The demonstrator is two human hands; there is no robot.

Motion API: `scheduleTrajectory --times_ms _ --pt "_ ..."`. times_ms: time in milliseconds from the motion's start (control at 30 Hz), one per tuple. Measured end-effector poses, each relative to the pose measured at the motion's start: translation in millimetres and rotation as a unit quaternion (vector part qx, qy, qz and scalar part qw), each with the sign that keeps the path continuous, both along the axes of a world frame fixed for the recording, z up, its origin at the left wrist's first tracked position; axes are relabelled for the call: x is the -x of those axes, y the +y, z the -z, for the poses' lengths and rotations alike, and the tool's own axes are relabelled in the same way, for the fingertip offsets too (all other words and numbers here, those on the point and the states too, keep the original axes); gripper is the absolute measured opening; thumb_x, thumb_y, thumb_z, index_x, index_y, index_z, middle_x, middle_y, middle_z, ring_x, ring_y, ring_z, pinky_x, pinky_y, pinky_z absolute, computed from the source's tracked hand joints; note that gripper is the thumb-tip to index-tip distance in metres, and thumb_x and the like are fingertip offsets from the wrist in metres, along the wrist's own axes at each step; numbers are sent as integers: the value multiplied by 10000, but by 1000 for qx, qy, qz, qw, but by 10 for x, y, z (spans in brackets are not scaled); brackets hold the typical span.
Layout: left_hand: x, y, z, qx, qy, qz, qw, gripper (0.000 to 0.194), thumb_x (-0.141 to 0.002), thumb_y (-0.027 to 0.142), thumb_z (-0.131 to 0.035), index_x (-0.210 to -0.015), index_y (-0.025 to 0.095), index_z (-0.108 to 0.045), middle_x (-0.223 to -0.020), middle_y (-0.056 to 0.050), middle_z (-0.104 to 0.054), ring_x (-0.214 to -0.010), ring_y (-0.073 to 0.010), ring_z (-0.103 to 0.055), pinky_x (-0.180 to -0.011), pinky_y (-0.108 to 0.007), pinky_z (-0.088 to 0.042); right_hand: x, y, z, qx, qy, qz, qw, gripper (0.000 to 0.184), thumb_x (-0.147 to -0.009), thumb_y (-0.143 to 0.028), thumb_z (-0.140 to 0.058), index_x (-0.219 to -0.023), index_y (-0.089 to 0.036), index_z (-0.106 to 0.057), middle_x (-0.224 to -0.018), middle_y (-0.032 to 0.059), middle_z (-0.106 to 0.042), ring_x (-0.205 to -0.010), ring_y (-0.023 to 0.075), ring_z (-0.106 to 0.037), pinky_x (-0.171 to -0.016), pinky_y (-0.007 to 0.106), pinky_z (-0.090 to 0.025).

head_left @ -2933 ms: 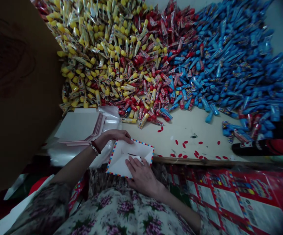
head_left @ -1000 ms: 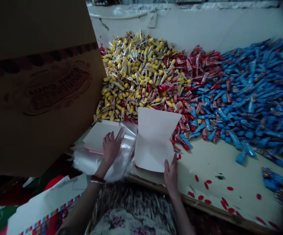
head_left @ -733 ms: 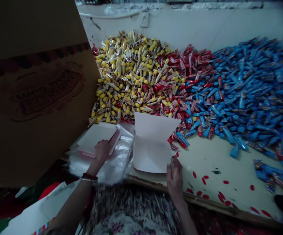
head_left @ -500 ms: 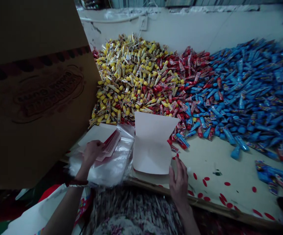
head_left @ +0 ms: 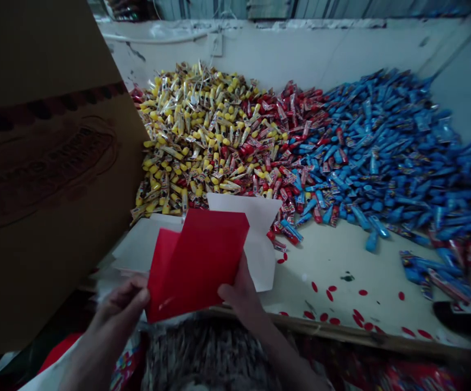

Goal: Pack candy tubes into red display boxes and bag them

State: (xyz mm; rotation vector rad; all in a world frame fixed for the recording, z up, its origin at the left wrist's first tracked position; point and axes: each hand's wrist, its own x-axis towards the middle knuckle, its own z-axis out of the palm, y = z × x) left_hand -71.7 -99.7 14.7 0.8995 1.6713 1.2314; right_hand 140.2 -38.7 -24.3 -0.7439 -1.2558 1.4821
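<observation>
A folded red card (head_left: 205,260) is held up over the table's front edge, its glossy side facing me. My left hand (head_left: 123,304) pinches it at the lower left edge. With the thumb in front and the fingers behind, my right hand (head_left: 241,296) grips its right side. Behind the card stands a bent white card (head_left: 263,260), partly covered. To the left lie more pale cards (head_left: 137,247) in a stack, resting on clear plastic bags that are mostly hidden now.
A large cardboard box (head_left: 56,228) rises at the left. Along the wall lie heaped wrapped candies: yellow-capped ones (head_left: 186,141), red ones (head_left: 288,108) and blue ones (head_left: 390,146). Small red ovals (head_left: 357,317) are scattered on the tabletop (head_left: 320,255). A dark object (head_left: 459,317) sits at the right.
My left hand has left the card stack with a red card, now in front of me. My right hand has moved left from beside the white card and taken hold of it. The view shifted right.
</observation>
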Motion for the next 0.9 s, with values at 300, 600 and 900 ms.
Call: scheduleTrajectory --times_ms 300,600,900 --pt "-524 302 473 -187 169 4 968 620 -808 442 -625 -1367 281 -409 -1419 -112 -451 -1212 -272 -518 -971 -434 -464 -1008 436 -255 -281 -352 168 877 383 -837 -393 -620 -1201 -273 -607 -1126 58 -675 -1013 249 -638 -899 430 -523" --pt "-1147 1021 950 -307 216 110 920 497 -894 371 -535 -1345 200 -416 -1219 -127 -590 -1108 -225 -576 -984 -396 -450 -1220 790 -412 -387 -512 25 766 422 -899 -320 -541 -1320 -297 -533 -1146 60 -641 -1071 236 -588 -937 417 -476" --pt "-926 899 1395 -194 97 90 972 608 -876 579 -422 -1298 144 -479 -1247 -149 -586 -1213 -282 -515 -1044 -433 -404 -1014 622 517 -153 -250 187 937 655 -867 -504 -541 -1437 -248 -345 -1406 122 -449 -1196 233 -524 -948 409 -487"
